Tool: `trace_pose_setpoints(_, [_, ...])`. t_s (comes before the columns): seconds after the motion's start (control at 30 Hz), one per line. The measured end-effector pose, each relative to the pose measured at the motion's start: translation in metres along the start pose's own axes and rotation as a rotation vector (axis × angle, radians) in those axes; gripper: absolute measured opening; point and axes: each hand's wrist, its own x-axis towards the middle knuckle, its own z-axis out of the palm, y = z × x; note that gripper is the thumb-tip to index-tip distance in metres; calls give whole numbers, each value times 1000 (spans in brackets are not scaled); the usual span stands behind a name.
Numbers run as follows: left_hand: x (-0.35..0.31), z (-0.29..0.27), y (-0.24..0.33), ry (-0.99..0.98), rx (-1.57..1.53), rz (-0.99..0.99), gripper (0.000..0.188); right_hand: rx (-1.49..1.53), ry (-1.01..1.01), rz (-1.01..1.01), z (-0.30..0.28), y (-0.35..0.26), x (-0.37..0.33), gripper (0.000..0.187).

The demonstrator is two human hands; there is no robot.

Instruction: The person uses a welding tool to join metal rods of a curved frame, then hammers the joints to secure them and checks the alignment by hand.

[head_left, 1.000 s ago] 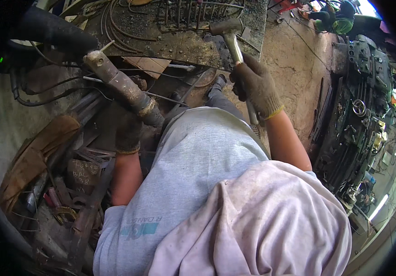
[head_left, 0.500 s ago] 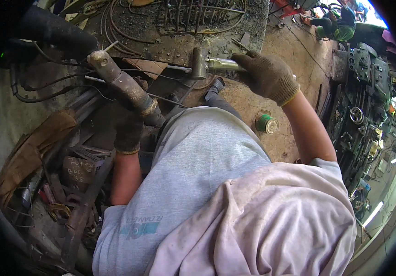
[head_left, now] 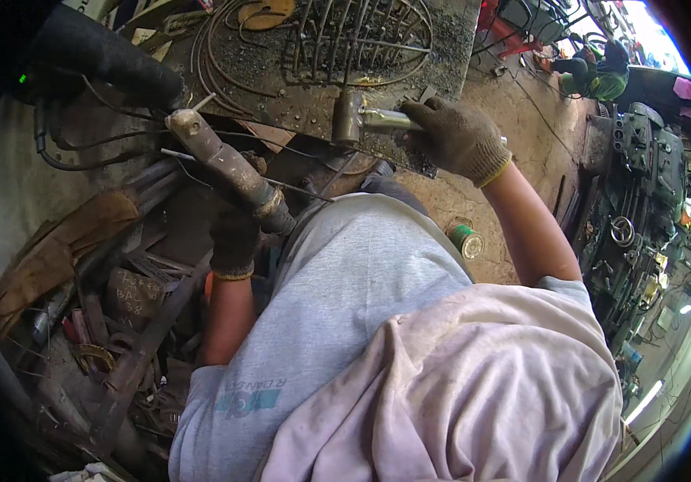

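My right hand point(head_left: 459, 143), in a brown knitted work glove, is wrapped round the metal handle of a hammer point(head_left: 349, 119). The hammer's thick cylindrical head points left, in front of the bench edge and apart from the shaft. To the left, a worn stepped metal shaft point(head_left: 221, 161) slants down toward my shirt, a thin rod sticking out near its upper end. My left hand point(head_left: 233, 241), in a dark glove, is under the shaft's lower part. Its fingers are hidden by the shaft and shadow, so I cannot see whether they grip it.
A grimy metal bench point(head_left: 281, 112) ahead carries a rod rack point(head_left: 361, 40) and coiled wire. A thick black tube point(head_left: 112, 60) and cables lie upper left. Scrap metal point(head_left: 132, 297) fills the lower left. A green spool point(head_left: 466, 241) stands on the floor; a machine point(head_left: 643, 169) and another person point(head_left: 599, 76) are right.
The view has shifted, so the bench, shaft and spool appear lower. The hammer stays in my right hand and now sits slightly closer to the bench in the picture. My left hand stays by the shaft.
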Motion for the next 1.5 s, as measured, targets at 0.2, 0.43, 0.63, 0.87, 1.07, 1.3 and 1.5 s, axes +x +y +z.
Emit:
trace_pose_setpoints(0.2, [12,0,23,-1,-131,-28,38,-56,-69,-10,-9,-1,8,38])
trace_pose_setpoints(0.43, [19,-3,42,-6,-390,-141,33,106,49,178,-7,4,-19,40])
trace_pose_setpoints(0.63, [25,-14,54,-35,-373,-66,40,338,373,521,18,29,-28,39])
trace_pose_setpoints(0.87, [27,-16,72,-37,233,252,22,464,486,635,1,80,15,39])
trace_pose_setpoints(1.07, [15,-17,96,-100,-225,-99,24,250,362,708,-9,125,88,41])
trace_pose_setpoints(1.3, [11,8,137,-48,-444,-184,33,375,621,583,-20,125,80,47])
trace_pose_setpoints(1.5, [15,63,169,39,-28,11,29,858,597,68,-11,13,-61,34])
